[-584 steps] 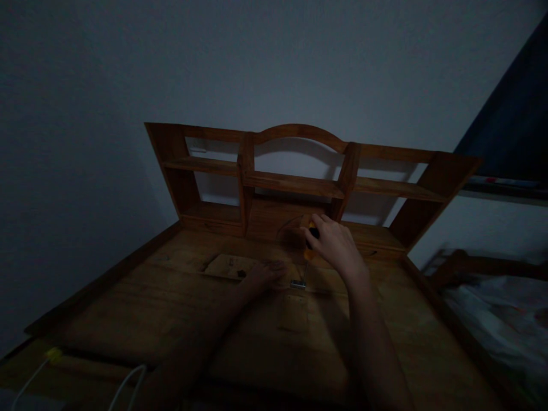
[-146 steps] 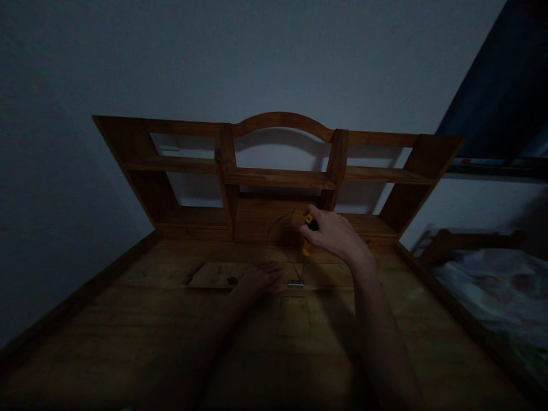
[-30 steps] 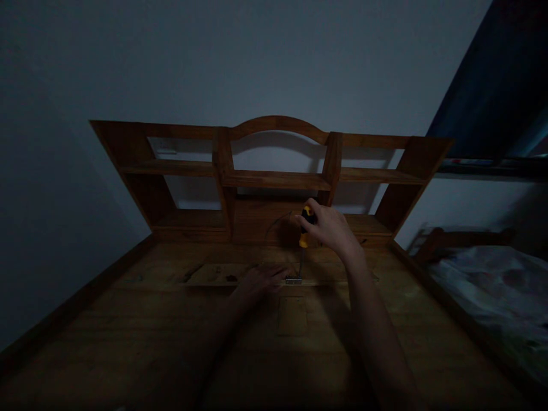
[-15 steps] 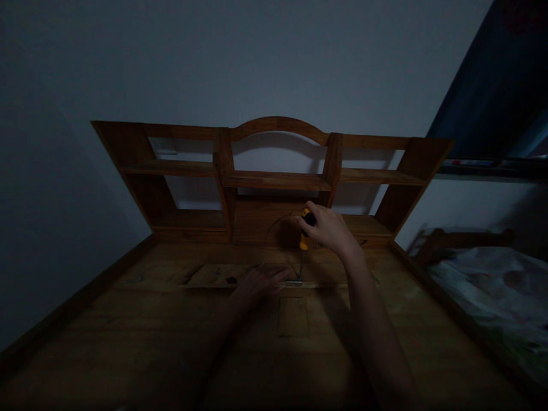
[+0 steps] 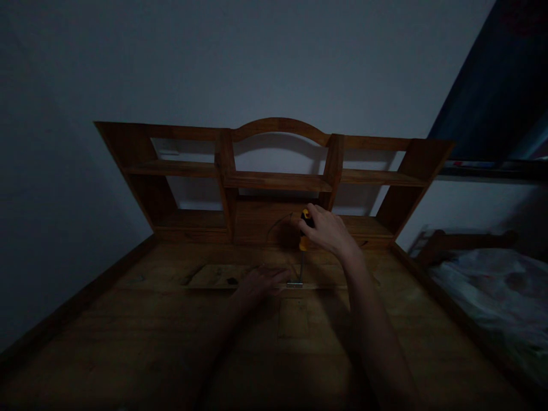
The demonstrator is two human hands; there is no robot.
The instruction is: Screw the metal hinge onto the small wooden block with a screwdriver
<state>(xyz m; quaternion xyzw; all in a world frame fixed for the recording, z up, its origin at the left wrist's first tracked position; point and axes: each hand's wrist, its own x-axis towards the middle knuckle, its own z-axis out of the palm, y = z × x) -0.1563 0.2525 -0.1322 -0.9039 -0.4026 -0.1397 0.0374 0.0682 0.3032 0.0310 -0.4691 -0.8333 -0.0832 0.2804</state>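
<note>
My right hand (image 5: 327, 230) is closed round the yellow and black handle of a screwdriver (image 5: 303, 242). Its shaft points down, with the tip at a small metal hinge (image 5: 294, 284). This hinge lies along the front edge of a long wooden board (image 5: 329, 277), which rests on the wooden desk top. My left hand (image 5: 262, 281) lies flat on the board just left of the hinge, fingers stretched toward it. Dim light hides the exact contact of the screwdriver tip.
A wooden shelf unit (image 5: 278, 181) with open compartments stands at the back against the wall. A small rectangular wooden piece (image 5: 293, 318) lies in front of the board on the desk top (image 5: 141, 337). Plastic-covered things (image 5: 492, 285) are at the right beyond the desk's raised edge.
Almost nothing differs. The view has shifted very slightly, and my right hand keeps the screwdriver upright over the hinge while my left hand stays on the board.
</note>
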